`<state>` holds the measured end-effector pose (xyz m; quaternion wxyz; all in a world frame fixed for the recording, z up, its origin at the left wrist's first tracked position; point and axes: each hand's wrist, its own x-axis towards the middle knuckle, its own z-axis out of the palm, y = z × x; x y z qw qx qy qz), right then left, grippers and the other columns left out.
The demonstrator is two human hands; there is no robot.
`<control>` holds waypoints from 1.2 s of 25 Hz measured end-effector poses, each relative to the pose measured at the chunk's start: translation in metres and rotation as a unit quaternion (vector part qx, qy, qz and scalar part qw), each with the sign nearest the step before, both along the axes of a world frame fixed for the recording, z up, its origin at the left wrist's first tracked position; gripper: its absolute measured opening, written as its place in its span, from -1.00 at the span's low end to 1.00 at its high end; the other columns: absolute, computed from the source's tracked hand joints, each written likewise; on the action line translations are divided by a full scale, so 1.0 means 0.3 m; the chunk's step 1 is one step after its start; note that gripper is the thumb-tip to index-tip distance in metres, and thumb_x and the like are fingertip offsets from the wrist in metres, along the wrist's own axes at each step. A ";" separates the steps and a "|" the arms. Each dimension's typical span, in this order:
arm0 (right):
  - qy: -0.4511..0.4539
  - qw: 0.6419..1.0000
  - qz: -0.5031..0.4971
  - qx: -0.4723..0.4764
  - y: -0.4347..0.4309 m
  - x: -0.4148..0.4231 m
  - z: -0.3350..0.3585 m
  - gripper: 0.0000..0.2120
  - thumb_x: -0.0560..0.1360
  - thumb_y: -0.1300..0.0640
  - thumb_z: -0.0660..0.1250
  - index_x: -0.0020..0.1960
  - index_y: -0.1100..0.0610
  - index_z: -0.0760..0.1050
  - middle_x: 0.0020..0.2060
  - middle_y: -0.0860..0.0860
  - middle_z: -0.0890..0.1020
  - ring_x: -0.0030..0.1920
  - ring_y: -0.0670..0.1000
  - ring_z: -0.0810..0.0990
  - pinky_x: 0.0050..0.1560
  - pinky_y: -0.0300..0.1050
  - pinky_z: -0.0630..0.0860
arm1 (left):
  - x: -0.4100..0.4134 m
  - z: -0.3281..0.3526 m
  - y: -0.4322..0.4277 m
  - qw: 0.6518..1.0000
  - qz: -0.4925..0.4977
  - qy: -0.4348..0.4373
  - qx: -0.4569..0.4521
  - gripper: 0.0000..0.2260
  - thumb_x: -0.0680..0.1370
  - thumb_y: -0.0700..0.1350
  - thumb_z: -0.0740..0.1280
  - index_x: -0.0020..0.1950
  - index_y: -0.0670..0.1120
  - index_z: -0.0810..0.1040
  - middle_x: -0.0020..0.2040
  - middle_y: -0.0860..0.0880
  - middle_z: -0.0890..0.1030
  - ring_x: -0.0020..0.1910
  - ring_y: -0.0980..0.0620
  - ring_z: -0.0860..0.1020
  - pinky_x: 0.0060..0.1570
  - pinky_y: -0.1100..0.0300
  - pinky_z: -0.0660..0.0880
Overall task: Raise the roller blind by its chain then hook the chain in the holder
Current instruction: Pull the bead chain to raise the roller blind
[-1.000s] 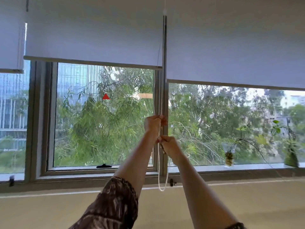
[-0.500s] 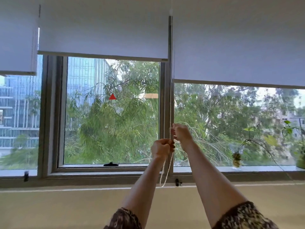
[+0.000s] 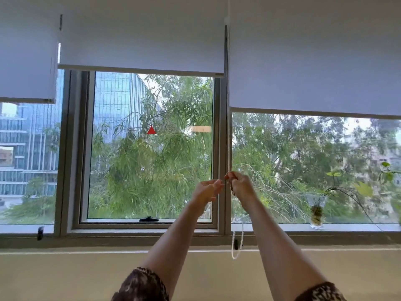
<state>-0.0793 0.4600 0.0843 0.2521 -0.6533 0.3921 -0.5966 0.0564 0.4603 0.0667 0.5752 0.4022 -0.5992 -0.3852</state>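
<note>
The middle roller blind (image 3: 141,40) is white, and its bottom bar hangs across the upper part of the window. A white bead chain (image 3: 227,137) runs down the grey mullion beside it. My right hand (image 3: 242,184) is closed around the chain at mid-window height. My left hand (image 3: 207,190) is just left of the chain, fingers loosely spread and holding nothing. The chain's loop (image 3: 235,254) dangles below the sill. A small black holder (image 3: 237,244) sits on the frame next to the loop.
The right blind (image 3: 314,61) hangs lower than the middle one, and so does the left blind (image 3: 26,61). A glass vase with a trailing plant (image 3: 316,213) stands on the sill at right. A black window handle (image 3: 148,219) and another black clip (image 3: 40,232) are on the frame.
The middle blind's bottom bar has risen relative to the right blind. My hands alternated on the chain; the left hand has let go while the right hand grips higher.
</note>
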 end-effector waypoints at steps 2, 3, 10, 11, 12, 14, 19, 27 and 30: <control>0.018 0.999 0.020 0.024 -0.011 0.006 -0.077 -0.77 0.57 0.23 0.16 -0.15 0.13 0.56 -0.40 -0.02 0.47 -0.40 -0.07 0.36 -0.33 -0.11 0.32 | -0.024 0.069 0.003 1.000 0.000 0.025 -0.013 -0.87 0.57 -0.07 0.33 -0.02 -0.07 0.65 -0.01 -0.13 0.67 -0.03 -0.02 0.58 -0.16 0.18 0.50; 0.023 0.998 0.027 0.042 -0.009 0.016 -0.114 -0.77 0.57 0.23 0.17 -0.14 0.15 0.58 -0.45 -0.03 0.45 -0.44 -0.09 0.34 -0.40 -0.17 0.29 | -0.040 0.094 0.000 0.999 0.004 0.028 -0.016 -0.88 0.55 -0.05 0.35 -0.09 -0.05 0.65 -0.07 -0.12 0.65 -0.08 -0.01 0.56 -0.22 0.21 0.50; 0.082 0.988 0.068 0.107 0.044 0.032 -0.234 -0.68 0.56 0.32 0.15 -0.29 0.12 0.53 -0.63 -0.09 0.43 -0.61 -0.18 0.32 -0.58 -0.32 0.23 | -0.126 0.103 -0.045 0.985 0.101 0.136 -0.032 -0.82 0.52 -0.38 0.26 -0.09 -0.23 0.66 -0.31 -0.06 0.65 -0.34 0.01 0.62 -0.56 0.38 0.38; 0.089 0.985 0.077 0.125 0.052 0.025 -0.239 -0.70 0.57 0.29 0.16 -0.28 0.14 0.54 -0.57 -0.05 0.47 -0.58 -0.14 0.37 -0.57 -0.29 0.27 | -0.130 0.089 -0.034 0.984 0.102 0.139 -0.033 -0.76 0.50 -0.43 0.22 -0.13 -0.23 0.66 -0.34 -0.06 0.64 -0.37 0.01 0.61 -0.58 0.37 0.41; 0.100 0.981 0.085 0.142 0.055 0.012 -0.241 -0.71 0.58 0.27 0.16 -0.25 0.16 0.54 -0.50 0.01 0.52 -0.54 -0.11 0.43 -0.54 -0.28 0.32 | -0.135 0.071 -0.026 0.984 0.106 0.138 -0.035 -0.73 0.48 -0.46 0.21 -0.17 -0.20 0.65 -0.36 -0.06 0.64 -0.39 0.02 0.61 -0.54 0.35 0.47; 0.134 0.974 0.084 0.165 0.046 -0.021 -0.234 -0.75 0.58 0.26 0.16 -0.19 0.24 0.56 -0.38 0.08 0.57 -0.42 -0.06 0.51 -0.45 -0.29 0.39 | -0.129 0.026 -0.005 0.984 0.118 0.132 -0.028 -0.72 0.48 -0.47 0.22 -0.18 -0.17 0.65 -0.34 -0.06 0.64 -0.38 0.03 0.60 -0.46 0.32 0.55; 0.057 0.992 0.005 0.108 0.022 -0.031 -0.111 -0.74 0.58 0.17 0.11 -0.04 0.25 0.54 -0.15 0.21 0.58 -0.14 0.08 0.51 -0.09 -0.01 0.46 | -0.129 -0.150 0.001 0.989 0.139 0.039 -0.023 -0.71 0.41 -0.37 0.27 -0.25 -0.04 0.69 -0.31 -0.08 0.69 -0.30 -0.03 0.64 -0.12 0.00 0.65; -0.033 0.999 -0.033 0.015 0.054 0.005 -0.045 -0.78 0.59 0.25 0.07 -0.10 0.13 0.48 -0.29 0.04 0.49 -0.34 -0.04 0.39 -0.31 -0.20 0.36 | -0.181 -0.172 0.108 0.999 0.004 -0.037 0.002 -0.75 0.48 -0.47 0.19 0.00 -0.29 0.63 -0.49 0.10 0.60 -0.55 0.27 0.50 -0.51 0.47 0.38; -0.024 0.999 -0.021 0.016 0.056 -0.007 -0.086 -0.77 0.59 0.26 0.08 -0.07 0.19 0.51 -0.29 0.04 0.52 -0.29 -0.03 0.45 -0.27 -0.20 0.41 | -0.137 -0.135 0.084 0.999 -0.037 -0.040 0.007 -0.82 0.49 -0.29 0.31 0.04 -0.25 0.64 -0.37 0.09 0.65 -0.37 0.21 0.55 -0.31 0.40 0.46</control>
